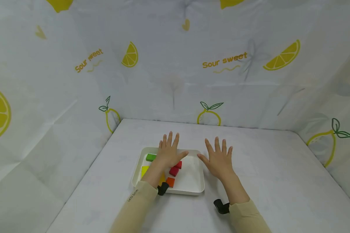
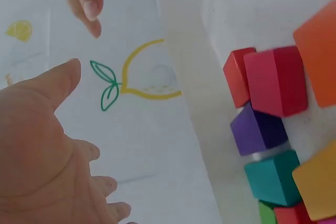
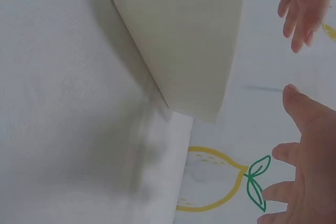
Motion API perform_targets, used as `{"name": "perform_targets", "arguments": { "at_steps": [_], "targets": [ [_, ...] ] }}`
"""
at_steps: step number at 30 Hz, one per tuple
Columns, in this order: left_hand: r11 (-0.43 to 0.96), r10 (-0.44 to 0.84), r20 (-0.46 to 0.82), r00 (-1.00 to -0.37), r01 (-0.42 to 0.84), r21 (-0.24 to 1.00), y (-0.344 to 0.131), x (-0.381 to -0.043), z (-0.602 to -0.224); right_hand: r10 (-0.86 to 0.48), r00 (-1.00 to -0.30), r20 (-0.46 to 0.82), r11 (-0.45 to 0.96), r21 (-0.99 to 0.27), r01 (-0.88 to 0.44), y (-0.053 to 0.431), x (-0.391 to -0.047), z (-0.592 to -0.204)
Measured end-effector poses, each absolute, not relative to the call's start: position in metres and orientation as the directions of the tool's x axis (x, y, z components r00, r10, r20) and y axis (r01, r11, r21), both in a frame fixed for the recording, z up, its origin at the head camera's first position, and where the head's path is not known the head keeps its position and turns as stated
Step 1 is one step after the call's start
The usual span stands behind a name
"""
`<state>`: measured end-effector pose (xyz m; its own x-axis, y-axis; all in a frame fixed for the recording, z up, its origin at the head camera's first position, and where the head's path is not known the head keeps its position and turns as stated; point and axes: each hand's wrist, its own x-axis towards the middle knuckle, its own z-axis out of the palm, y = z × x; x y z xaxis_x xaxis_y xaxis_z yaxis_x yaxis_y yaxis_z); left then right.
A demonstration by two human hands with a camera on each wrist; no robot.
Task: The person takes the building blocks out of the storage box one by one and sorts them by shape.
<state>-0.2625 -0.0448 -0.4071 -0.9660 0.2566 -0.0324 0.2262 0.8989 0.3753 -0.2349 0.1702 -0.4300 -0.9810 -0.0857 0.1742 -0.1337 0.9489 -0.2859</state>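
Observation:
Over the white tray (image 1: 189, 191) my left hand (image 1: 167, 156) hovers with its fingers spread, holding nothing. My right hand (image 1: 218, 161) is spread too, just past the tray's right side. Colored blocks lie in the tray's left half: a green block (image 1: 150, 157), a yellow block (image 1: 144, 170), an orange block (image 1: 170, 182) and a red block (image 1: 174, 171). The left hand and forearm hide some of them in the head view. A purple block (image 2: 258, 129) and a teal block (image 2: 273, 178) show in the left wrist view. The tray's outer wall (image 3: 178, 35) fills the top of the right wrist view.
The tray stands on a white-covered table (image 1: 265, 181). Behind it hangs a white curtain (image 1: 163, 87) printed with lemons, and it continues along both sides. A black camera mount (image 1: 221, 206) sits at the right wrist, another black mount (image 1: 163, 188) at the left.

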Motion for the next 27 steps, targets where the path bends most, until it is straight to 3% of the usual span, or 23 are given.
{"name": "perform_targets", "arguments": {
  "at_steps": [7, 11, 19, 27],
  "targets": [
    [0.819, 0.236, 0.034, -0.971, 0.218, 0.530, -0.097, -0.252, -0.406, -0.122, -0.969, 0.215, 0.938, -0.295, -0.183, 0.165, -0.236, -0.429],
    [0.780, 0.194, 0.003, -0.981, 0.156, 0.606, -0.128, -0.243, -0.411, -0.134, -0.969, 0.206, 0.917, -0.346, -0.200, 0.160, -0.238, -0.429],
    [0.671, 0.139, -0.077, -0.987, 0.037, 0.740, -0.177, -0.228, -0.436, -0.115, -0.974, 0.197, 0.825, -0.526, -0.204, 0.147, -0.238, -0.424],
    [0.475, 0.103, -0.218, -0.971, -0.144, 0.868, -0.193, -0.213, -0.447, -0.103, -0.976, 0.192, 0.641, -0.737, -0.213, 0.125, -0.238, -0.430]
  ]
}}
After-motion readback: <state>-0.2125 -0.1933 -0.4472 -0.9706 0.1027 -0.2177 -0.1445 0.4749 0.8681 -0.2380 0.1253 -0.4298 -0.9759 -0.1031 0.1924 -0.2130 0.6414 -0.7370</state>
